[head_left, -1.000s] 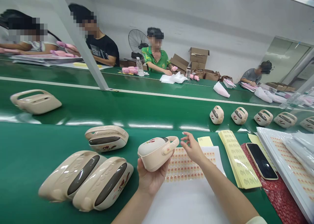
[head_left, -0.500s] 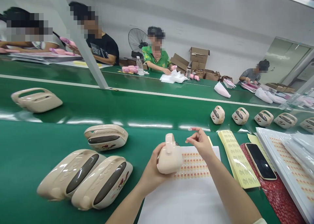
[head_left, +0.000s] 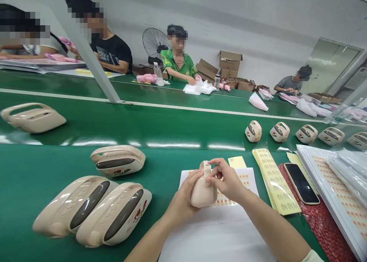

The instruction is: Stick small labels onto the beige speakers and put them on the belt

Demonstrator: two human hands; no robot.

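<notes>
The held unit (head_left: 203, 195) is cream, while 3 units (head_left: 113, 216) at the left pair cream bodies with glossy dark brown panels and red motifs. 5 far units (head_left: 252, 132) repeat that cream and brown. Green covers the table (head_left: 163, 170). Rows of orange dots pattern the white sheet (head_left: 223, 202) and the white stack (head_left: 332, 185). Labels (head_left: 273, 185) are pale yellow with dark print; the phone (head_left: 302, 183) is black with a beige rim, over red bubble wrap (head_left: 321, 223). Beyond: a green shirt (head_left: 186, 67) with yellow print, a black shirt (head_left: 117, 53) with pale letters, brown boxes (head_left: 230, 63).
</notes>
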